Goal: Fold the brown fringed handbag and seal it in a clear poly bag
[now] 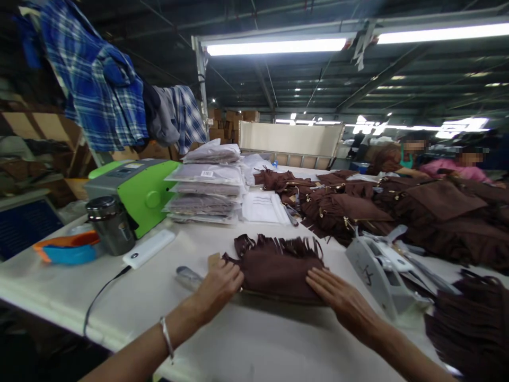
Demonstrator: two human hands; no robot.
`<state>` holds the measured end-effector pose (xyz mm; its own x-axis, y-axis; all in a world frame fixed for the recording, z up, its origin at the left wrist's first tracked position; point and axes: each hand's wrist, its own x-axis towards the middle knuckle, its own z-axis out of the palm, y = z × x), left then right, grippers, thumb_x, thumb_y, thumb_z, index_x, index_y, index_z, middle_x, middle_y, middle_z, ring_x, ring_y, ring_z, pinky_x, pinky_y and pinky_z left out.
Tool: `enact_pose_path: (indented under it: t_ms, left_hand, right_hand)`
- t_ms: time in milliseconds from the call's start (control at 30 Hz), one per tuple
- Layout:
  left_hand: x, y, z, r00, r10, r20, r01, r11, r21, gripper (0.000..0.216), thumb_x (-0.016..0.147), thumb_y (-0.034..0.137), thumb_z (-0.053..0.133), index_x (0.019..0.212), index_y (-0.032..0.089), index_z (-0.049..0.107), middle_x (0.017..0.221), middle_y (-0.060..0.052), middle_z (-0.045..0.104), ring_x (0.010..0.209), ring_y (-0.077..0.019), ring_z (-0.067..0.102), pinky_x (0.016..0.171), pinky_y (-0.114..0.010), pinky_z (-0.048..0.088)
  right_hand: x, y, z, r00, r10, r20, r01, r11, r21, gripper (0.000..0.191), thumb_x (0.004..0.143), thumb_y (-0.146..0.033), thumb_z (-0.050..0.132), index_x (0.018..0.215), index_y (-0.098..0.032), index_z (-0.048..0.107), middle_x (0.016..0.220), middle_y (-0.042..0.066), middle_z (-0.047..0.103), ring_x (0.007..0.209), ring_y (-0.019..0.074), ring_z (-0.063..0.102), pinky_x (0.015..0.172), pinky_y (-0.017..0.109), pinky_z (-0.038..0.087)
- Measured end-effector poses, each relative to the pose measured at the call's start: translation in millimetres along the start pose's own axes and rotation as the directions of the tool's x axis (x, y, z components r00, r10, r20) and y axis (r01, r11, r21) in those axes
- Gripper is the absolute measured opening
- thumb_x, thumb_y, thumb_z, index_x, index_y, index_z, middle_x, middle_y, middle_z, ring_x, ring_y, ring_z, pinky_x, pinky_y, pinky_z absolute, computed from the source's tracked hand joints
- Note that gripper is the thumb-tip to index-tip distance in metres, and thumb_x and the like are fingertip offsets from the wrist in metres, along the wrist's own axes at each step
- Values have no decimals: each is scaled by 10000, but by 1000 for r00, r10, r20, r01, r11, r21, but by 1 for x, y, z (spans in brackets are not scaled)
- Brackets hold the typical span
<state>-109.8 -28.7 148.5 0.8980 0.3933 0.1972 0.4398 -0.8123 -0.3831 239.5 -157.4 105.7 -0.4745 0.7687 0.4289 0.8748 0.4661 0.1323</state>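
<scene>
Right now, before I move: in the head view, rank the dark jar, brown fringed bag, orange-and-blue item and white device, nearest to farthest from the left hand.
1. Brown fringed bag: touching the left hand, to its right.
2. White device: on the hand's left.
3. Dark jar: farther left, beside the white device.
4. Orange-and-blue item: farthest left.
</scene>
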Motion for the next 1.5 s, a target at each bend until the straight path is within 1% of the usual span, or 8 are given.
enact_pose_path:
  t_ms: [133,267,467,567,667,900,1233,1500]
  left_hand:
    - [-40,46,24,996,-90,27,92,992,-83,393,884,31,488,1263,128,522,1171,-124,655,1070,-262,603,896,-403,448]
    - [-66,50,29,981,-186,51,191,972,-134,555,822,-40,409,1337,153,477,1338,-131,579,1174,-271,573,917,-399,476]
    - [-94,52,30,969,-242,44,244,928,-281,742,781,-17,440,1460,253,310,1459,-93,464,1285,-232,483,1018,-386,457]
    - [-106,52,20,973,-216,78,229,894,-385,760,820,145,585,1486,283,247,1471,-82,447,1296,-252,464,1044,-409,447]
    - [-111,41,8,958,-275,82,280,841,-463,639,874,255,601,1447,295,322,1409,-57,518,1230,-217,526,1026,-348,464]
    - [-59,-14,10,684,-682,261,724,591,-355,242,930,243,499,1169,237,538,1151,-39,621,1054,-178,605,842,-276,486]
    - [-51,-27,15,665,-662,345,741,641,-198,36,891,217,527,856,214,530,881,-16,630,827,-185,600,718,-287,413]
    - [-28,-15,26,826,-493,273,560,771,-301,167,804,105,523,922,223,531,949,-15,601,895,-180,569,791,-280,435]
  right_hand:
    - [-60,-21,17,927,204,315,-280,935,219,676,830,-18,392,1429,-332,404,1450,5,452,1311,206,469,1083,411,437]
    - [-41,-21,-15,832,243,499,-409,876,255,614,833,-275,624,1415,-316,437,1461,50,427,1343,310,413,1130,525,335]
    - [86,-58,-56,947,277,162,-319,873,368,521,990,-390,363,1495,-285,289,1558,24,278,1434,242,249,1180,505,222]
    - [131,-85,-25,971,234,58,-239,905,352,536,994,-383,365,1499,-221,285,1563,52,272,1447,235,208,1195,507,163]
    - [140,-104,29,958,152,243,-225,925,308,553,961,-399,462,1447,-142,395,1509,128,366,1418,285,283,1171,551,198]
    - [127,-109,70,935,114,336,-212,939,270,607,952,-445,470,1468,-148,351,1543,107,287,1434,283,242,1179,548,145]
    - [131,-101,51,925,103,367,-232,916,328,534,957,-461,447,1425,-203,439,1523,66,364,1419,242,290,1189,488,164]
    - [130,-104,56,923,102,371,-222,929,296,503,945,-396,478,1423,-244,440,1531,63,349,1421,262,282,1177,522,170]
